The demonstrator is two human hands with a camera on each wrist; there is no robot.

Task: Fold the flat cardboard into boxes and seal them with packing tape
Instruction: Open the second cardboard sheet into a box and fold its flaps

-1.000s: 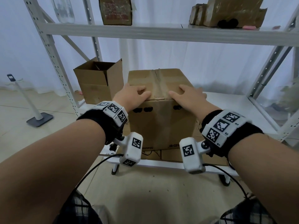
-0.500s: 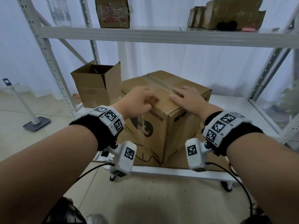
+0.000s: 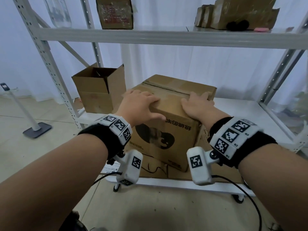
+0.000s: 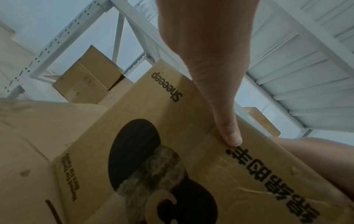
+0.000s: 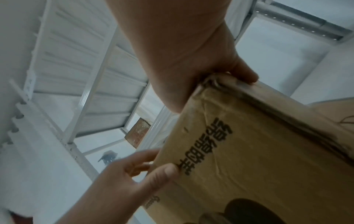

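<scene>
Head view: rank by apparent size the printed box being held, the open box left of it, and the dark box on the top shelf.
1. Printed box, largest, though nearest the camera.
2. Open box.
3. Dark box on the top shelf, smallest; its top is cut off by the frame and it sits farther away, so true size is unsure.

The head view looks forward and down from above both forearms at the box on a white shelf. Each wrist view sits low and close against the box's printed side, facing upward along its hand; all three share that printed face.
</scene>
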